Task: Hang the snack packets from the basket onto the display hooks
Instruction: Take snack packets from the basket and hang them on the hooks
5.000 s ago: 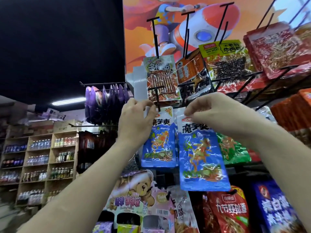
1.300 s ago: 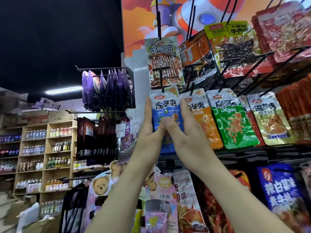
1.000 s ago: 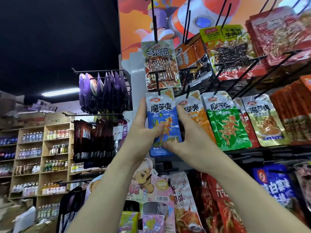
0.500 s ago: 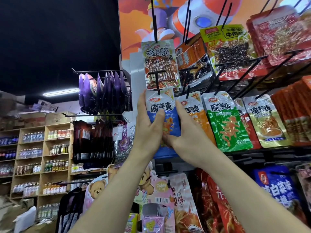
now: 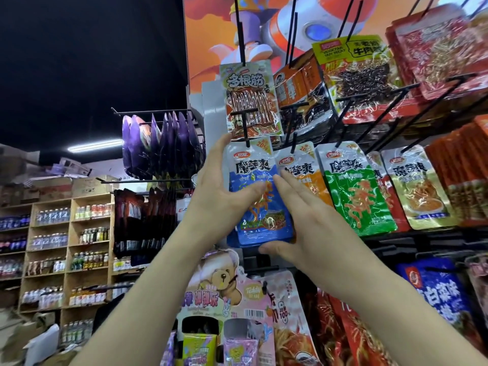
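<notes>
Blue snack packet (image 5: pixel 261 207) hangs upright, long axis vertical, top on display hook (image 5: pixel 244 128); left hand (image 5: pixel 221 191) and right hand (image 5: pixel 311 223) press flat against its sides.

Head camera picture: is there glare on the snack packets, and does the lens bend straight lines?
Head view: white glare streaks cross the blue packet and the green packet; the hook rods at the right fan outward, likely a wide-angle effect; the upper left is almost black, with one ceiling lamp.

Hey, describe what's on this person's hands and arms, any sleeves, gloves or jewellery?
Both forearms are bare to the frame edge, no sleeves in view. The left hand and right hand wear no gloves, and no rings, watch or bracelet show.
</notes>
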{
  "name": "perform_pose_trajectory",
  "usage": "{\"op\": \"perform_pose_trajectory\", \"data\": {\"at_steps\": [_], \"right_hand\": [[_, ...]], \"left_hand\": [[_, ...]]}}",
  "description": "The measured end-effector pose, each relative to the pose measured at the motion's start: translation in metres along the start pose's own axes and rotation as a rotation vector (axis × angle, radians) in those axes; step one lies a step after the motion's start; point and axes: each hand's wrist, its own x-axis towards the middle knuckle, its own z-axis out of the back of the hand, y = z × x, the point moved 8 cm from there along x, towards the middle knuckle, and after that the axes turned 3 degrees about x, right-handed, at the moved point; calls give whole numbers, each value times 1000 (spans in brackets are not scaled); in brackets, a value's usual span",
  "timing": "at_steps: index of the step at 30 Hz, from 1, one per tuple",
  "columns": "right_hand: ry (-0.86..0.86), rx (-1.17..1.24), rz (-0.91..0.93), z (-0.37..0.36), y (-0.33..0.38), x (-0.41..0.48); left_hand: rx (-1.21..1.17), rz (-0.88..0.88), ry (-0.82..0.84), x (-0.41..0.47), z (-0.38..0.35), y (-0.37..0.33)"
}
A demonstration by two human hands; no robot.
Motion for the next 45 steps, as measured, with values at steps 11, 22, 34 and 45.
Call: {"op": "perform_pose_trajectory", "data": {"at_steps": [11,22,34,45], "right_hand": [[-30,145,-95,39,-19,-22],[60,911,-341,-9,-18,10],[-308,339,-339,96,-69,-20],[117,370,-420,71,-133,13]], "left_hand": [[-97,119,37,-35,-18,19],[-318,330,-9,-29,-31,36],[342,-197,-305,-51,11,-52],[1096,-103,305,14,-145,-54]]}}
